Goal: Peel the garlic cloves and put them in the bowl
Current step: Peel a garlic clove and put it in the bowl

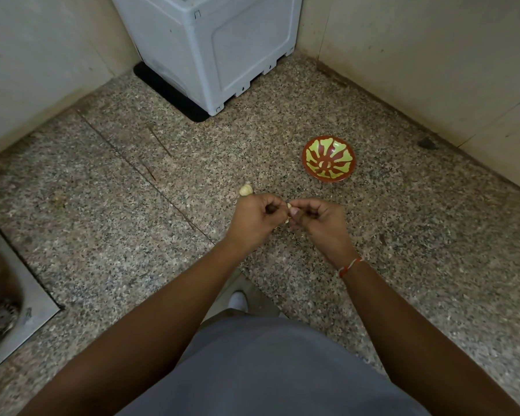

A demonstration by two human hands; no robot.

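Above the speckled granite counter (pixel 102 205), my left hand (pixel 254 219) and my right hand (pixel 318 220) meet with curled fingers, both pinching a small pale garlic clove (pixel 289 206) between their fingertips. A garlic bulb (pixel 246 190) lies on the counter just beyond my left hand. The red bowl with a yellow-green pattern (pixel 328 159) stands on the counter to the far right of my hands; I see no cloves in it. Small bits of peel lie on the counter under my hands.
A grey plastic appliance (pixel 210 46) on a black mat fills the back corner. Beige walls enclose the counter at left and right. A steel sink (pixel 9 295) with a drain strainer sits at the left edge. A dark chip (pixel 427 143) lies near the right wall.
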